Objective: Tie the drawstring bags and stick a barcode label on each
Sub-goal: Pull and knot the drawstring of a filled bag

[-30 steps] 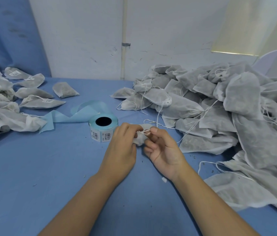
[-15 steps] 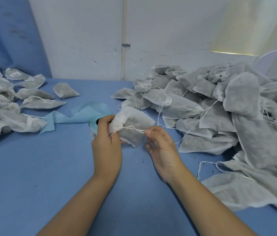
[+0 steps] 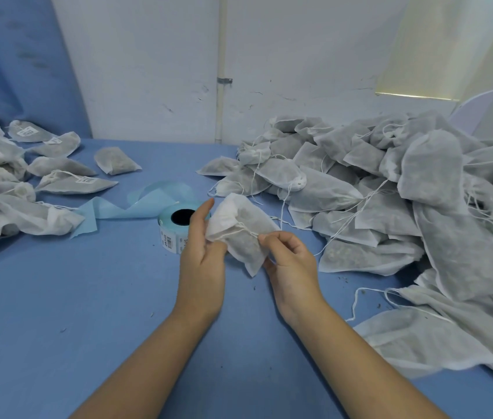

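Where the right hand (image 3: 287, 258) pinches cord (image 3: 250, 232), the gauzy bag (image 3: 246, 247) puckers.

A single head-worn camera faces forward and down. It sits close above the left hand (image 3: 201, 258) and right hand (image 3: 292, 267).

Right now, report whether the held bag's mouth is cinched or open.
Open: the mouth of the drawstring bag gapes loose, ungathered; the right hand pinches its drawstring.

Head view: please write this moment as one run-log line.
step: tying bag | left hand: holds bag | right hand: pinches string | roll: behind left hand
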The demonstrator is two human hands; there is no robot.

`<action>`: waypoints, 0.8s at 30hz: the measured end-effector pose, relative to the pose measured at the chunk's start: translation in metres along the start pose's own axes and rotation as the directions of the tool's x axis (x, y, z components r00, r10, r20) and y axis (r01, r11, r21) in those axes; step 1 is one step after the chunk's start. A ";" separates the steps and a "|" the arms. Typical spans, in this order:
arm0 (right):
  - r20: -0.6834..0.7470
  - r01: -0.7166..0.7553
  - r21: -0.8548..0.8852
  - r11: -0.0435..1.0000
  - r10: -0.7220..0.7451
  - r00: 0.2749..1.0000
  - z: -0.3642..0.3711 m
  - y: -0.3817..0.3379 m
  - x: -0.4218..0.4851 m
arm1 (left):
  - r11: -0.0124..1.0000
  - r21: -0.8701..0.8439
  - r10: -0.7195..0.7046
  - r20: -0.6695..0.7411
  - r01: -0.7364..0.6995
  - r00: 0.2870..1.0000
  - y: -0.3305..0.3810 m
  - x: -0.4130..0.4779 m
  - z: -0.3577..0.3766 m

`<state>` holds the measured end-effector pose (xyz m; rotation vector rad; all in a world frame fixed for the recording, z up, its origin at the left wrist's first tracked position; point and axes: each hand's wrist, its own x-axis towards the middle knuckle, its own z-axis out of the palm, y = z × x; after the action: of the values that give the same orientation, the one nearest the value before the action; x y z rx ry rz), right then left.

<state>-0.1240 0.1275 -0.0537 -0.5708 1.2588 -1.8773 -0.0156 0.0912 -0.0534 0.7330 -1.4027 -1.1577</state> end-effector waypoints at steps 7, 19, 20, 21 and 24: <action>0.063 0.006 0.029 1.000 -0.008 0.998 -0.001 0.000 -0.002 | 0.988 -0.110 -0.107 0.009 0.107 0.994 -0.001 0.006 0.007; 0.119 0.091 -0.103 0.991 -0.079 0.990 0.009 -0.002 -0.011 | 0.783 -0.473 -0.441 0.034 0.403 0.897 0.002 0.013 0.004; 0.121 0.090 -0.088 0.992 -0.079 0.990 0.010 -0.001 -0.011 | 0.763 -0.503 -0.445 0.044 0.405 0.894 0.004 0.014 0.004; 0.124 0.092 -0.081 0.993 -0.081 0.989 0.011 -0.001 -0.012 | 0.746 -0.528 -0.449 0.051 0.405 0.892 0.006 0.015 0.004; 0.160 0.102 -0.046 0.994 -0.094 0.983 0.013 -0.001 -0.011 | 0.718 -0.566 -0.462 0.046 0.405 0.885 0.011 0.017 0.002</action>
<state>-0.1084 0.1297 -0.0472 -0.8075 1.1987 -1.8428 -0.0191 0.0802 -0.0368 0.6889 -0.7336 -1.7818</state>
